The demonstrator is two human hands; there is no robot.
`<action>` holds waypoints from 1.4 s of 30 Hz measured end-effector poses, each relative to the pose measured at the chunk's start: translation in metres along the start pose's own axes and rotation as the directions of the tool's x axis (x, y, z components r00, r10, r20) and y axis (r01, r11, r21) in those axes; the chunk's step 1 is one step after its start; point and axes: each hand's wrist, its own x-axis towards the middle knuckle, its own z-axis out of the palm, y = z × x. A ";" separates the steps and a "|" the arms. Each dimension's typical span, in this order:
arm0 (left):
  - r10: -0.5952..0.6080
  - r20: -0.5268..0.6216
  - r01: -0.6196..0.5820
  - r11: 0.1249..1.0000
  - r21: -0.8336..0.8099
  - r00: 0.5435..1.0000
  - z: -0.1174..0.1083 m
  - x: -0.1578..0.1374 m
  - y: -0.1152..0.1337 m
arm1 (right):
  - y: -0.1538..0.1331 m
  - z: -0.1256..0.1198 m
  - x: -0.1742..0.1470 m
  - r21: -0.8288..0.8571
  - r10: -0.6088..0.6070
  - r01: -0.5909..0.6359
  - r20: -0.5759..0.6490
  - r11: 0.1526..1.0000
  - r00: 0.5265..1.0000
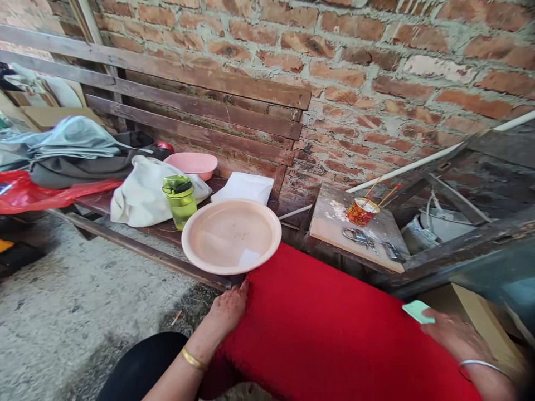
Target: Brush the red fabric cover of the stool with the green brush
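- Two bare hands are at work across a wide, fuzzy red cloth (330, 323), spread flat between them, its far side running toward the brick wall (334, 83).
- The left hand (232, 303) has its fingertips at the cloth's left edge, just below the basin, probably to steady it; I can't tell whether they pinch or only press.
- The right hand (455, 334) is closed on a flat mint-green piece with rounded corners (418, 311), at the cloth's right edge; holding it by one end seems to leave the flat front free.
- A round, pale peach plastic basin (200, 259), apparently with water in it, sits on the slatted dark wooden bench (167, 253), I'd guess to be within the left hand's reach. Its rim hides the cloth's corner from me.
- Behind the basin crowd a translucent green bottle (181, 209), a slumped white fabric bag (140, 192), a pink plastic bowl (196, 162) and a folded white sheet (246, 188), leaving little room that way.
- Past the cloth, a small wooden stand (321, 234) bears a metal padlock (355, 236) and a red-and-gold cup (360, 213), which seems to serve for propping up thin sticks (390, 195).
- A brown cardboard box (463, 301) lies close by the right hand and may crowd it.
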 end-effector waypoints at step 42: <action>-0.005 -0.024 0.001 0.987 -0.158 1.000 -0.029 -0.015 -0.006 | -0.229 -0.043 -0.069 -0.277 -0.326 0.407 0.294 0.871 0.898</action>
